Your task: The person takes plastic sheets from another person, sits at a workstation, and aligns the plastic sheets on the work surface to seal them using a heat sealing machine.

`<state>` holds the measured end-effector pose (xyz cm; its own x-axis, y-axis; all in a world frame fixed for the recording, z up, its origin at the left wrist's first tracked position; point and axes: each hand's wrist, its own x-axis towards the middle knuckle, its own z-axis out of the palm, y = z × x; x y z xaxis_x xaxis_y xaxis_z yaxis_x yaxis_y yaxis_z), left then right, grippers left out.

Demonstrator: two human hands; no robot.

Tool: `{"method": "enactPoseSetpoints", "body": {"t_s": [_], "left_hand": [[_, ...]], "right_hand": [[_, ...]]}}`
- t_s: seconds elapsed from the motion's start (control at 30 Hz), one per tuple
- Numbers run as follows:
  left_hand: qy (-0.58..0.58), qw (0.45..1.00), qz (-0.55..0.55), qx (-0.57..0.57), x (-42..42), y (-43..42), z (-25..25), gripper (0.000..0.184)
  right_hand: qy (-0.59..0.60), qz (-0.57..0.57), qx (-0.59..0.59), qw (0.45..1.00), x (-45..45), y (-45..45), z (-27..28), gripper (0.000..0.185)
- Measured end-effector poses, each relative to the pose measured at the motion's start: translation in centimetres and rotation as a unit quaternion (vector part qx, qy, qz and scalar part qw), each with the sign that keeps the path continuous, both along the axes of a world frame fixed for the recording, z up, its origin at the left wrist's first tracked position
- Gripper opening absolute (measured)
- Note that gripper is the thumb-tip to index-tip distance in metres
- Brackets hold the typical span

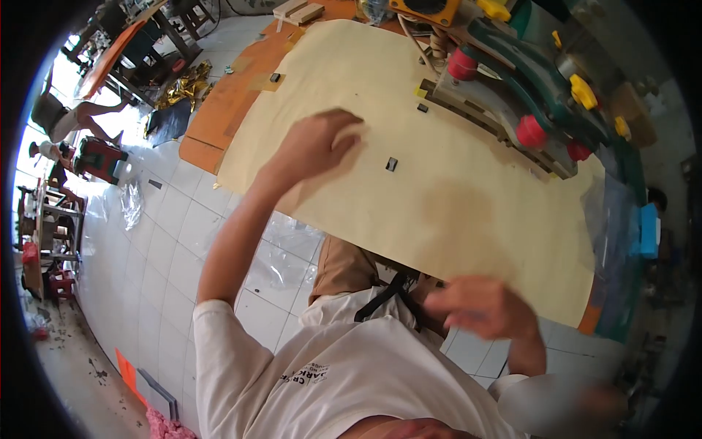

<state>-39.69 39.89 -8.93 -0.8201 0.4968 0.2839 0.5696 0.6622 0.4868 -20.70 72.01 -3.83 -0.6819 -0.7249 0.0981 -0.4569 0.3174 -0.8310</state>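
Note:
My left hand (314, 143) is over the sheet of tan paper (351, 197) that covers the table. Its fingers are bent but apart from the thumb, and nothing shows between them. To its right lies a small black-and-grey piece (392, 164) of a kind I cannot make out, apart from the fingers. A smaller dark piece (423, 107) sits farther back by the machine. My right hand (486, 307) is by the table's near edge, close to my body, smeared by motion. Whether its fingers hold anything is hidden by the blur.
A green machine (504, 58) with red and yellow knobs stands at the back right. Another dark piece (275, 77) lies at the sheet's left edge. Clear plastic (274, 256) is on the tiled floor. Another person's legs (91, 117) show at far left.

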Motion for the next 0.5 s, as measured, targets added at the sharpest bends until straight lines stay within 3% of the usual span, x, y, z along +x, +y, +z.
{"method": "enactPoseSetpoints", "body": {"t_s": [0.1, 0.13, 0.17, 0.2, 0.27, 0.5], "left_hand": [[0.118, 0.982, 0.108, -0.100, -4.7, -0.2, -2.4, 0.038], [0.159, 0.965, 0.155, -0.138, -6.8, -1.1, -3.9, 0.045], [0.152, 0.953, 0.214, -0.149, -8.0, -1.6, -4.4, 0.053], [0.153, 0.923, 0.267, -0.232, -9.9, -2.8, -5.2, 0.061], [0.042, 0.912, 0.362, -0.189, -11.1, -3.9, -5.0, 0.073], [-0.001, 0.910, 0.359, -0.208, -12.0, -4.9, -7.2, 0.079]], "right_hand": [[0.125, -0.193, 0.159, 0.960, -3.0, 3.2, -0.1, 0.033], [0.123, -0.198, 0.158, 0.959, -3.6, 4.0, -0.9, 0.033], [0.161, -0.221, 0.184, 0.944, -4.3, 4.8, -2.1, 0.035], [0.197, -0.245, 0.211, 0.926, -4.7, 5.7, -3.1, 0.036], [0.219, -0.251, 0.232, 0.914, -4.9, 6.3, -4.7, 0.037], [0.287, -0.258, 0.236, 0.892, -4.8, 6.9, -7.1, 0.040]]}}
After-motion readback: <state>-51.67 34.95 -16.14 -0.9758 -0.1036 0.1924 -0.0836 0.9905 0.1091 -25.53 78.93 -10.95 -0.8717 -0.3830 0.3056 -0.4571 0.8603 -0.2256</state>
